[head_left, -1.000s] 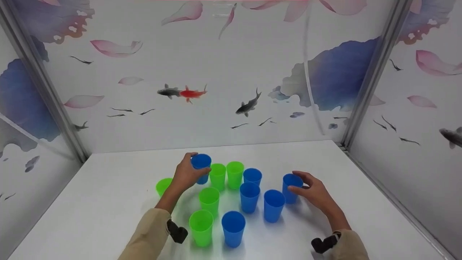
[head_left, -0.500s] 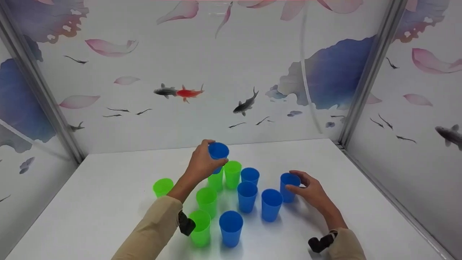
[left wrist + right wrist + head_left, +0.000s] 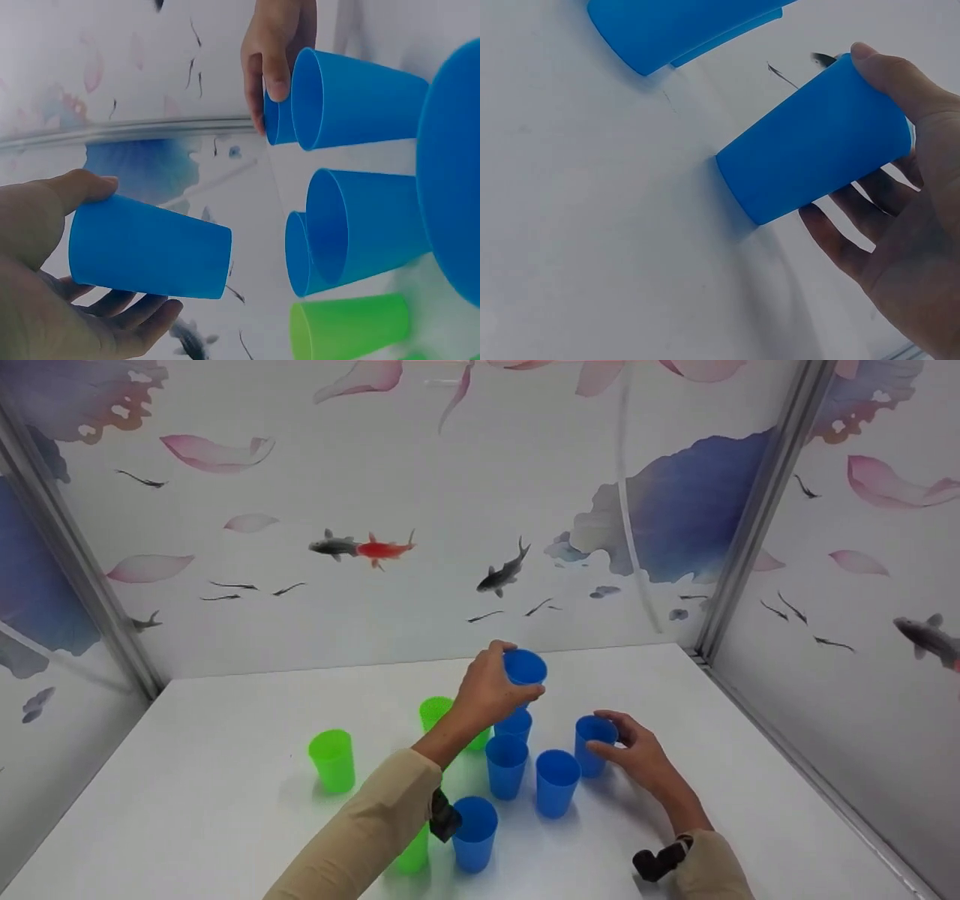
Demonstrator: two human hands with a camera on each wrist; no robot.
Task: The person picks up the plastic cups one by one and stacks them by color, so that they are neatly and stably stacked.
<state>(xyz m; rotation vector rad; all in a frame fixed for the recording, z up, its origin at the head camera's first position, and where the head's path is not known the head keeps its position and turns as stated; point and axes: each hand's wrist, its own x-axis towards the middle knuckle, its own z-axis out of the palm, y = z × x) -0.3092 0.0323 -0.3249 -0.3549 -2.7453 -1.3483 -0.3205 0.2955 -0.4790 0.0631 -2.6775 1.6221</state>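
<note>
My left hand (image 3: 491,686) grips a blue cup (image 3: 150,247) near its rim, thumb on one side and fingers on the other. That cup is raised above the table, over the back of the blue group. At the right, my right hand (image 3: 636,750) holds another blue cup (image 3: 814,142) between thumb and fingers; its base is at the table top. Several blue cups stand upright between the hands, among them one in the middle (image 3: 506,769), one beside the right hand's cup (image 3: 557,784) and one at the front (image 3: 475,834).
A lone green cup (image 3: 332,761) stands at the left. Other green cups (image 3: 435,712) are partly hidden behind my left arm. The white table (image 3: 187,810) is enclosed by printed wall panels (image 3: 420,607) at the back and sides.
My left hand has carried its blue cup up and to the right, from behind the green cups to above the blue ones. My right hand stays on its cup.
</note>
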